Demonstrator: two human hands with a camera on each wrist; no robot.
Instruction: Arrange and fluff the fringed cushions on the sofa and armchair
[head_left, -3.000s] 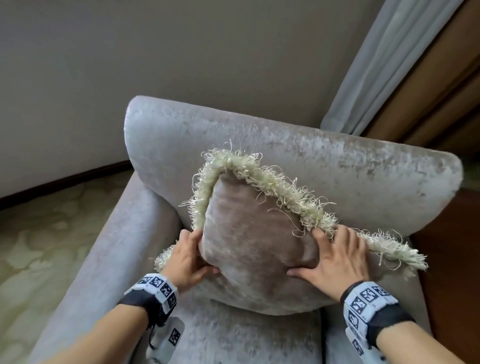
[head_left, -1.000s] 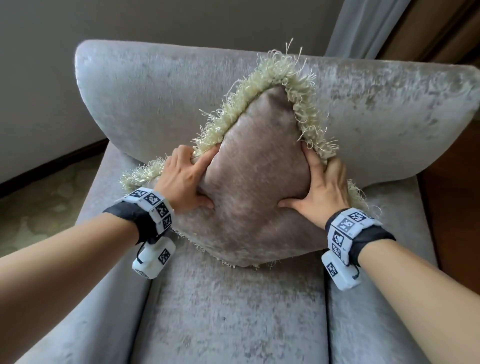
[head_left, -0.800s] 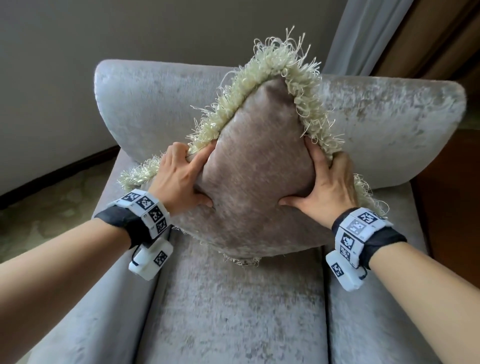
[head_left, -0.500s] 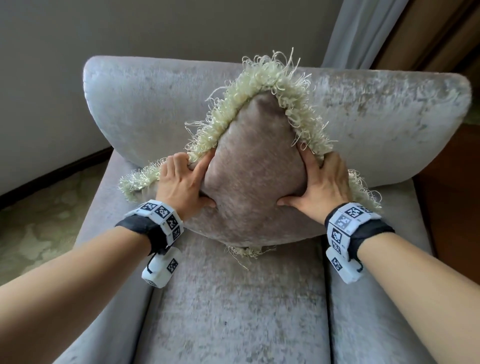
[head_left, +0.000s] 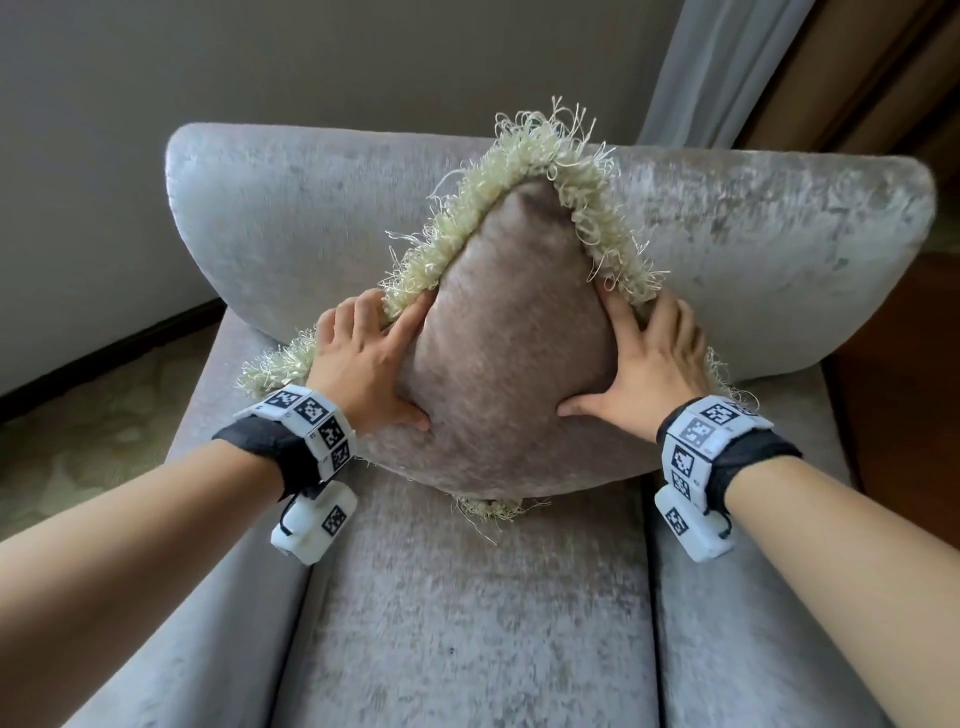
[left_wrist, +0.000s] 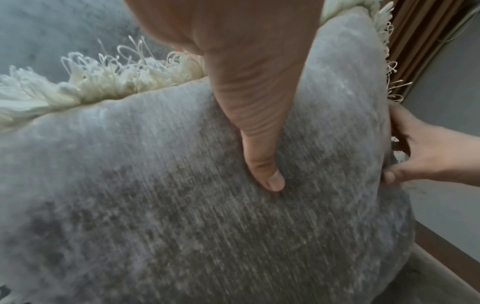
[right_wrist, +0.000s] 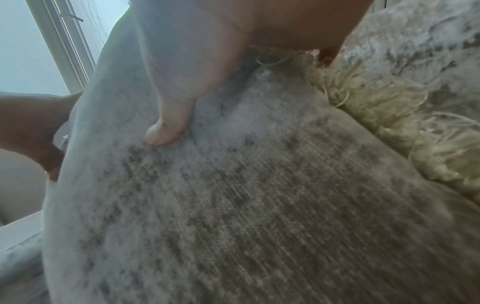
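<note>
A taupe velvet cushion (head_left: 509, 353) with a cream fringe (head_left: 540, 150) stands on one corner on the grey armchair seat (head_left: 467, 613). Its top corner leans against the backrest (head_left: 291, 218). My left hand (head_left: 389, 364) grips its left edge, thumb pressed into the front face and fingers behind the fringe. My right hand (head_left: 628, 369) grips the right edge the same way. In the left wrist view the left thumb (left_wrist: 262, 160) dents the cushion (left_wrist: 182, 216). The right wrist view shows the right thumb (right_wrist: 171, 115) on the cushion (right_wrist: 259, 205), beside the fringe (right_wrist: 389, 115).
The armchair has padded arms (head_left: 218, 623) on both sides. A plain wall (head_left: 156, 78) is behind it, with a pale curtain (head_left: 717, 73) at the back right. Patterned carpet (head_left: 78, 426) lies to the left, and a brown wooden surface (head_left: 904, 374) is on the right.
The cushion has turned from lying slanted against the backrest to standing on its corner. It was lifted briefly and has come back down. Both hands keep their grip on its edges.
</note>
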